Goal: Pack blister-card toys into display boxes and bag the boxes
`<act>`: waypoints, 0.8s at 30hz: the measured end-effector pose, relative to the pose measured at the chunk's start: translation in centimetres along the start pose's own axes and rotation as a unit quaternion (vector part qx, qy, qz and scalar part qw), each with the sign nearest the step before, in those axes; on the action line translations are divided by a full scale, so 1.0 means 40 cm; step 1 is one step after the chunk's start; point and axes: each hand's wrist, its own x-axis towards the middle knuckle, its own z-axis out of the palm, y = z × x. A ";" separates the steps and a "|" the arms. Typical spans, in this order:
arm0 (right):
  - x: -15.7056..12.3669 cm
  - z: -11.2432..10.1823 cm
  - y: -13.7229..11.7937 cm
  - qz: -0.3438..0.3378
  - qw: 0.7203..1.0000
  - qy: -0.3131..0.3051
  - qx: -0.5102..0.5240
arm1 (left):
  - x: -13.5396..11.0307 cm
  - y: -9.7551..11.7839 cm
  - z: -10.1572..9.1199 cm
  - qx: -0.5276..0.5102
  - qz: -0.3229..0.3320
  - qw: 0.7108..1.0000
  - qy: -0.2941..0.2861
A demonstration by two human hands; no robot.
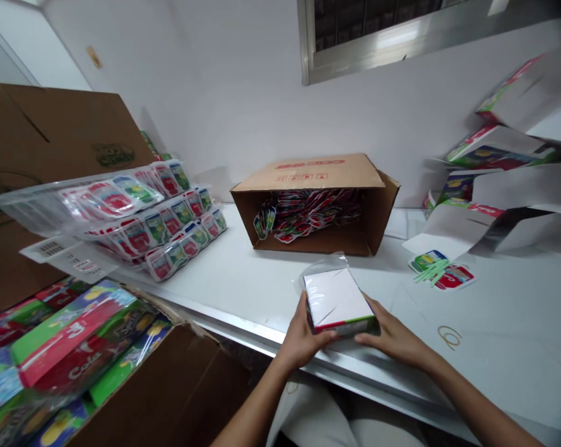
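Note:
Between my two hands is a small carton (pixel 335 297) inside a clear plastic bag (pixel 324 266), whose loose end sticks up at the far side. Its white face is turned up, and a red and green edge faces me. My left hand (pixel 303 335) grips the left side, thumb at the near edge. My right hand (pixel 392 332) grips the right side, its thumb also at the front. The carton is held over the front part of the white table (pixel 243 292). Fingers under the carton are hidden.
A cardboard box (pixel 315 171) on its side holds many colourful packets. Bagged packets (pixel 168 217) are stacked at left, above an open carton (pixel 187 366) of wrapped boxes. Flattened cartons (pixel 517 186) pile up at right, near green strips (pixel 432 272) and rubber bands (pixel 449 337).

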 end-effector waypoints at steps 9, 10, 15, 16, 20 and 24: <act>-0.040 0.066 0.006 0.104 0.974 0.173 -0.103 | -0.032 -0.035 0.023 0.164 -0.050 0.961 0.217; -0.034 0.065 0.008 0.108 0.975 0.173 -0.088 | -0.025 -0.040 0.018 0.143 -0.055 0.965 0.213; -0.004 0.081 0.001 0.108 0.984 0.131 -0.046 | -0.011 -0.057 0.027 0.043 -0.004 0.986 0.160; -0.005 0.087 -0.002 0.115 0.981 0.145 -0.054 | -0.015 -0.057 0.032 0.060 0.000 0.982 0.180; -0.024 0.097 -0.005 0.122 0.968 0.180 -0.127 | -0.033 -0.054 0.038 0.144 -0.032 0.964 0.221; -0.022 0.086 -0.014 0.099 0.970 0.169 -0.145 | -0.026 -0.040 0.037 0.155 -0.044 0.967 0.196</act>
